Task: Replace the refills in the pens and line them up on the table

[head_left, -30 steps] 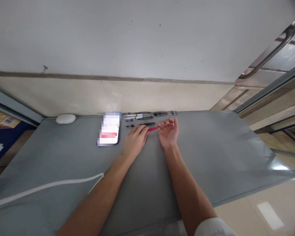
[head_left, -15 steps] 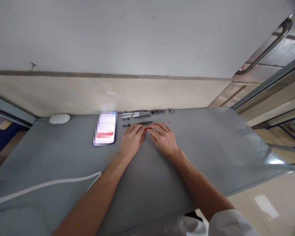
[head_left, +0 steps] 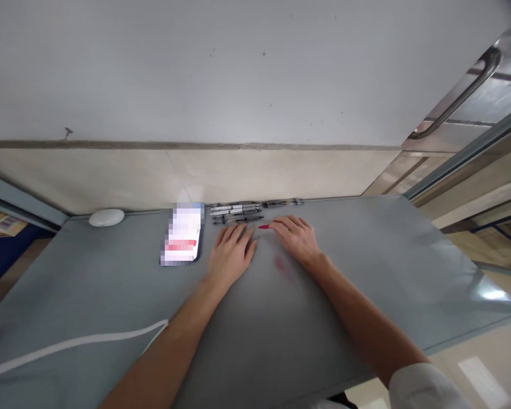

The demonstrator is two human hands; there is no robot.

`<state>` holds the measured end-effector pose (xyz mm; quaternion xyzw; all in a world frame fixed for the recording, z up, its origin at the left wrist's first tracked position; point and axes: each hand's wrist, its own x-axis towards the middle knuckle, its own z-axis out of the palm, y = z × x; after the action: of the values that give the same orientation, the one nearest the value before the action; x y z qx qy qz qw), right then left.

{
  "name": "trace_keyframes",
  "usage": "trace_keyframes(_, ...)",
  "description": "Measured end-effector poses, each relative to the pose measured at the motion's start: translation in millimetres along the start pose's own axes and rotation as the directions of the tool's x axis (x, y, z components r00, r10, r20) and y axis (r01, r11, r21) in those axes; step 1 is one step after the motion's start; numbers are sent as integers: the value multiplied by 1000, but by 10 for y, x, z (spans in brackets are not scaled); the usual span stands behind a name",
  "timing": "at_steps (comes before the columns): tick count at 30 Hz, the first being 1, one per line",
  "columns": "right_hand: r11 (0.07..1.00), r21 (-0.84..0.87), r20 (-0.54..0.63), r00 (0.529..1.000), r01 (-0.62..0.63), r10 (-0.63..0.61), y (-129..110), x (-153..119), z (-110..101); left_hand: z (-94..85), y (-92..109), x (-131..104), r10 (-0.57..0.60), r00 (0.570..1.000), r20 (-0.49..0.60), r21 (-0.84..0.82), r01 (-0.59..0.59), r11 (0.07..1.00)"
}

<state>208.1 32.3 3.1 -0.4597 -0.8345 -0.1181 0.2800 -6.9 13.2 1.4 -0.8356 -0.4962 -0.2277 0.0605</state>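
Seemingly, in the head view, the red pen [head_left: 264,226] was pinned flat on the grey table [head_left: 366,272] under the right hand [head_left: 298,238], fingers spread, not closed around it. The left hand [head_left: 232,253] lay open at nine o'clock. The pen was judged light, stiff, slippery; mid-barrel hold advised. No writing could be read.

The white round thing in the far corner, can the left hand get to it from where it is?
Probably yes. The white round thing sits alone by the table's far edge, and the left hand lies flat and empty. Only the phone lies between them, flat enough to reach over.
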Motion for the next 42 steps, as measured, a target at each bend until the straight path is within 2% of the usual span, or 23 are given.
trace_keyframes(6,1000,-29,-6,1000,-5,5,305,124,77,15,10,-13,-37,997,63,34,35,999)
trace_keyframes(11,999,-36,-18,1000,-22,21,396,226,185,10,23,-8,-52,992,112,47,47,998)
trace_keyframes(21,993,-93,19,997,-73,75,414,288,226,14,27,6,-61,988,145,51,54,997)
trace_keyframes(33,965,-104,41,968,-243,248,356,307,296,33,31,11,-54,988,142,60,46,997)
trace_keyframes(37,966,-111,63,968,-233,241,328,303,299,33,29,9,-56,987,153,76,45,996)
trace_keyframes(42,974,-104,38,978,-201,206,325,290,286,36,22,2,-56,989,140,69,47,997)
